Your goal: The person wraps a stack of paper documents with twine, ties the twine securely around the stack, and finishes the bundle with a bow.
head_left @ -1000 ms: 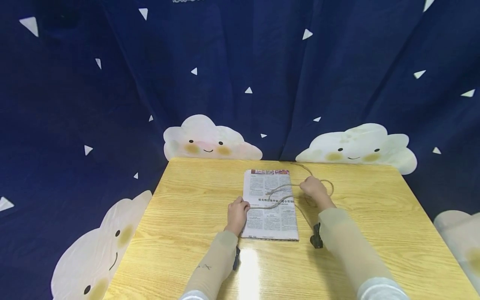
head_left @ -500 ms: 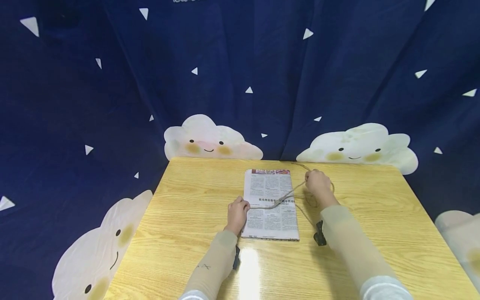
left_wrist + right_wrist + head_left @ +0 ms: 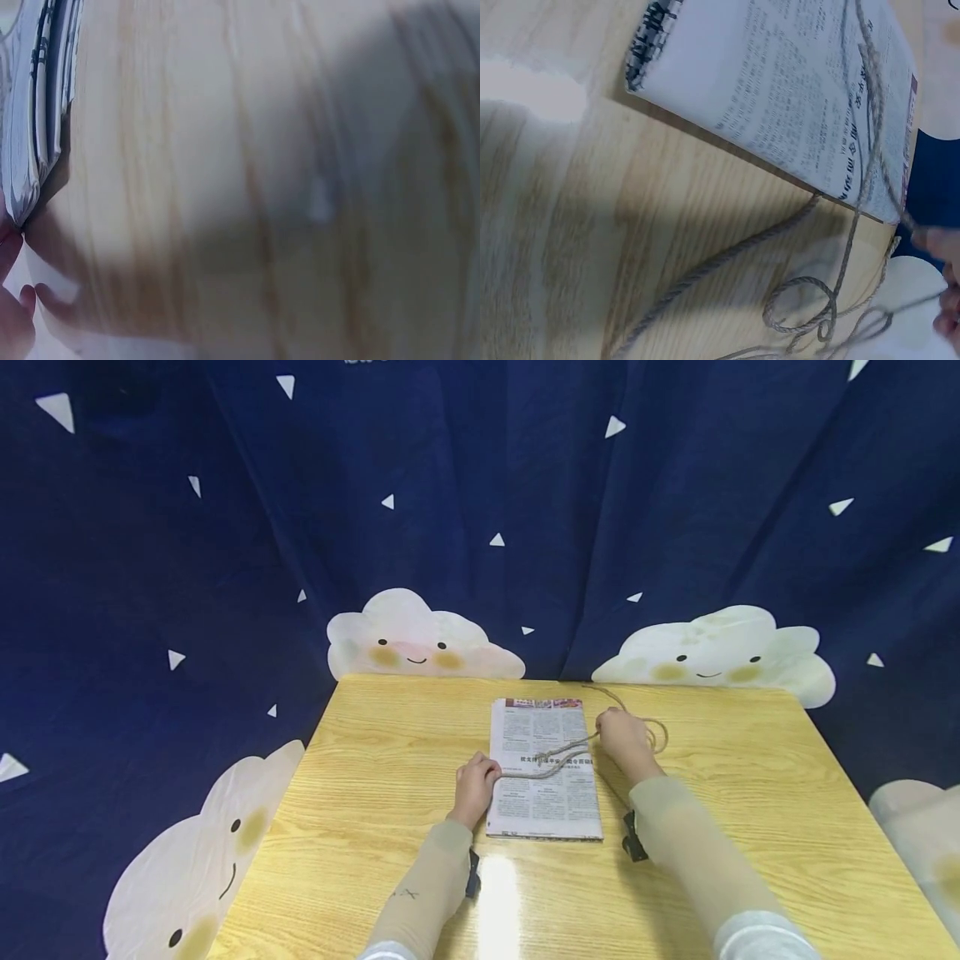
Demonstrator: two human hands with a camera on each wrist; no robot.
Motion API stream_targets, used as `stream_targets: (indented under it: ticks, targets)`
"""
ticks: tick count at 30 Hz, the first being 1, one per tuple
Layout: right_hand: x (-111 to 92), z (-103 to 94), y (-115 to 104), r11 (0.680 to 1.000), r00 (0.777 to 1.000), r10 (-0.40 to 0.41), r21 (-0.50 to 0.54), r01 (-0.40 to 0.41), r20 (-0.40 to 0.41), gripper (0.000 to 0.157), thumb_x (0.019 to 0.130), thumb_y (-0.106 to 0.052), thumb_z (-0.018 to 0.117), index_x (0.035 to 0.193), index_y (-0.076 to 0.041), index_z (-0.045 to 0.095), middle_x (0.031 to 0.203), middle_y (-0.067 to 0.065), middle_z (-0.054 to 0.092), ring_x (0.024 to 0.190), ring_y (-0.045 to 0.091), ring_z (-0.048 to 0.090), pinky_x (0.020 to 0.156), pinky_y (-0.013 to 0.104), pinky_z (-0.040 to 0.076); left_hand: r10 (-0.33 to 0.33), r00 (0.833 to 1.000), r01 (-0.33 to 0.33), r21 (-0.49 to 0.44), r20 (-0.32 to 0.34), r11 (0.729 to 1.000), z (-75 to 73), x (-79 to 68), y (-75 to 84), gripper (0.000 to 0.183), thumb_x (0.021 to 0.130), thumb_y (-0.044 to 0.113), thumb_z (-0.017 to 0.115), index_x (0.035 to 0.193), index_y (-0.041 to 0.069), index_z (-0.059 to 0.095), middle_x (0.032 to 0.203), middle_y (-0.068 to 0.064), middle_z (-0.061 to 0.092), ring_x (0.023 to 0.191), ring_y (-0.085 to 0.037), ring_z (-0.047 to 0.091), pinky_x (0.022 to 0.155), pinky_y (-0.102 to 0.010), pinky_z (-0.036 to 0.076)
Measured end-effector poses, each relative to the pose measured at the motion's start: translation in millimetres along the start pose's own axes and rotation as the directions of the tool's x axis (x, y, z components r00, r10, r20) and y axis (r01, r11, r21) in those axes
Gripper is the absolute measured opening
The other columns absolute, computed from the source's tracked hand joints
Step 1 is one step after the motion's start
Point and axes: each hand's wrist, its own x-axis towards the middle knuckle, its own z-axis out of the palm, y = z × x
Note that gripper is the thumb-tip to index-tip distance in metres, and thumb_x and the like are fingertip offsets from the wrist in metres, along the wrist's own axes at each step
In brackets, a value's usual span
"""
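A folded stack of newspaper (image 3: 543, 814) lies flat on the wooden table. Thin brown rope (image 3: 528, 775) crosses its top from the left edge to the right. My left hand (image 3: 474, 789) pinches the rope at the newspaper's left edge. In the left wrist view its fingertips (image 3: 9, 251) touch the stack's lower corner. Past the right edge, my right hand (image 3: 628, 745) grips another stretch of rope, drawn from a doubled piece above the printed headline. The right wrist view shows the fingers (image 3: 946, 251) with rope running out of them toward the paper.
Loose rope loops (image 3: 799, 289) lie on the table right of the newspaper. A tail of rope (image 3: 609, 693) reaches the table's far edge. Behind the table (image 3: 375, 735) hangs a dark blue curtain (image 3: 450, 485) with white clouds and triangles. Each wrist wears a small black device.
My right hand went up and right with its rope, then came back left and slightly down. The rope on the paper shifted with it. The newspaper slid slightly right; my left hand stayed put.
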Motion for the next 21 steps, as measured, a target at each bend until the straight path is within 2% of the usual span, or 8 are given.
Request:
stream_targets:
  ticks: [5,10,14,17,21]
  targets:
    - [-1,11.5,-4,0.982,0.981,-0.186,0.007,0.187,-0.056,0.01,0.083,-0.005,0.061,0.083,-0.01,0.07,0.075,0.004,0.053,0.072,0.025,0.057,0.055,0.039,0.05,-0.043,0.999,0.043,-0.015,-0.01,0.999,0.9,1.3,-0.7,0.007,0.084,0.012,0.061,0.081,0.008,0.067,0.082,0.0,0.056,0.078,-0.017,0.055,0.086,-0.039,0.038]
    - [-4,23.0,-9,0.954,0.955,-0.29,0.064,0.294,-0.058,0.005,0.083,-0.011,0.066,0.083,-0.01,0.07,0.075,0.001,0.05,0.069,0.02,0.055,0.058,0.035,0.048,-0.047,0.998,0.045,-0.062,-0.045,0.997,2.6,2.3,-3.5,0.006,0.084,0.011,0.063,0.079,0.008,0.066,0.081,0.0,0.059,0.079,-0.018,0.057,0.084,-0.039,0.039]
    - [-9,27.4,-18,0.91,0.917,-0.397,0.116,0.399,-0.044,0.007,0.085,-0.01,0.063,0.085,-0.007,0.07,0.076,0.001,0.051,0.07,0.019,0.055,0.065,0.034,0.049,-0.064,0.996,0.06,-0.074,-0.056,0.995,2.9,2.7,-2.9,0.006,0.083,0.01,0.064,0.079,0.007,0.066,0.081,-0.001,0.059,0.079,-0.019,0.057,0.084,-0.04,0.038]
    - [-12,33.8,-23,0.878,0.888,-0.459,0.144,0.457,-0.024,0.009,0.087,-0.007,0.06,0.088,-0.005,0.069,0.078,0.002,0.055,0.075,0.021,0.057,0.071,0.035,0.05,-0.083,0.995,0.079,-0.074,-0.058,0.994,3.2,2.8,-2.1,0.007,0.083,0.011,0.064,0.079,0.007,0.066,0.08,0.0,0.059,0.078,-0.019,0.057,0.084,-0.039,0.038]
    - [-15,44.6,-26,0.863,0.878,-0.479,0.185,0.469,0.01,0.013,0.088,-0.004,0.058,0.093,-0.005,0.069,0.081,0.003,0.058,0.08,0.022,0.059,0.075,0.036,0.05,-0.088,0.994,0.085,-0.057,-0.06,0.995,3.4,2.0,-0.2,0.006,0.081,0.012,0.067,0.078,0.007,0.067,0.08,0.0,0.057,0.078,-0.02,0.056,0.083,-0.039,0.039]
